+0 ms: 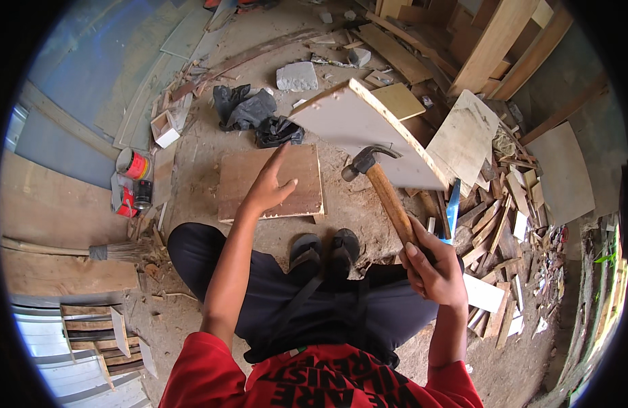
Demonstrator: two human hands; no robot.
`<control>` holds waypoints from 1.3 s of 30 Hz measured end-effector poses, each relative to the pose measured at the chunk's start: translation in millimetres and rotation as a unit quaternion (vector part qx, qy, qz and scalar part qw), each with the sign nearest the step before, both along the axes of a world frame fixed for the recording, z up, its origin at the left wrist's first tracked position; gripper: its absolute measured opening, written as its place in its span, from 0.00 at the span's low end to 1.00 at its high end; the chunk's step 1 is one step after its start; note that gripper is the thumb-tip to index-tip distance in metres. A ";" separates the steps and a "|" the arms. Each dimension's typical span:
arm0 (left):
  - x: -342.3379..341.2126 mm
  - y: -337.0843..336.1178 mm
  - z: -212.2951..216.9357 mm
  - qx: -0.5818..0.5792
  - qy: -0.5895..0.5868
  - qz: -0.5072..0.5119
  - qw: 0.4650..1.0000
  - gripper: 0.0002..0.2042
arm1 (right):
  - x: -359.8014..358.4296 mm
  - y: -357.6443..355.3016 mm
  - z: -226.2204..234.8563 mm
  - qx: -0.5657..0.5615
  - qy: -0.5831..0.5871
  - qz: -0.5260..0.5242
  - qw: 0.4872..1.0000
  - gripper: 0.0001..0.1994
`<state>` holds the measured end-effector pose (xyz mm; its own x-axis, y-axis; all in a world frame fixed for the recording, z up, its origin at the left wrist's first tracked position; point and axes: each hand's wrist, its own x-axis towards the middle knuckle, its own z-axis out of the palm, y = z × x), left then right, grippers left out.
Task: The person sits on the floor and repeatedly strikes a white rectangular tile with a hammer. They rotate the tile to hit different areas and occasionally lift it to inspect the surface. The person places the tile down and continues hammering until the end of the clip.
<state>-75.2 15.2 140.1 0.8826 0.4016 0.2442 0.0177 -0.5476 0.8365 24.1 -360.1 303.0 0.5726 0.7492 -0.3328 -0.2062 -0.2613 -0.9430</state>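
Wood-handled claw hammer w/ dark metal head (388, 197): in R hand (433, 266), in front of seated person, head up & fwd. R fingers clamped round lower handle, thumb laid along it.

L hand (267, 189): holds nothing; index extended fwd, thumb apart. Over low rect. brown plywood-topped piece (303, 178); contact w/ top: can't tell.

Pale grey flat panel w/ rough light wood edge (368, 126): tilted, just beyond hammer head; support not clear.

Crumpled black plastic bags (249, 110) behind plywood piece, nr irregular grey block (297, 76). Mixed wood offcuts (494, 224) heaped at R.
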 end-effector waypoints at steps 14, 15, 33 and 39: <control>67.7 -40.0 48.8 -0.083 -0.035 -0.108 0.990 0.32 | -7.3 -23.4 -35.1 -0.093 -0.172 0.060 0.979 0.24; 67.7 -39.8 44.5 -0.068 -0.036 -0.108 0.991 0.30 | -7.9 -24.5 -33.4 -0.095 -0.170 0.060 0.979 0.24; 43.6 -84.5 13.9 0.034 -0.182 0.104 0.977 0.14 | -22.6 17.1 -84.4 -0.052 -0.168 -0.020 0.984 0.22; 58.5 -99.5 0.7 -0.100 -0.278 0.331 0.896 0.16 | -46.0 49.8 -114.1 -0.003 -0.272 -0.109 0.956 0.24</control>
<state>-16.7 -84.3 140.8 0.1987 0.8772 0.4370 -0.1654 -0.4095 0.8972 -21.9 -310.3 188.9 0.8041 0.5919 0.0546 0.2645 -0.2740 -0.9247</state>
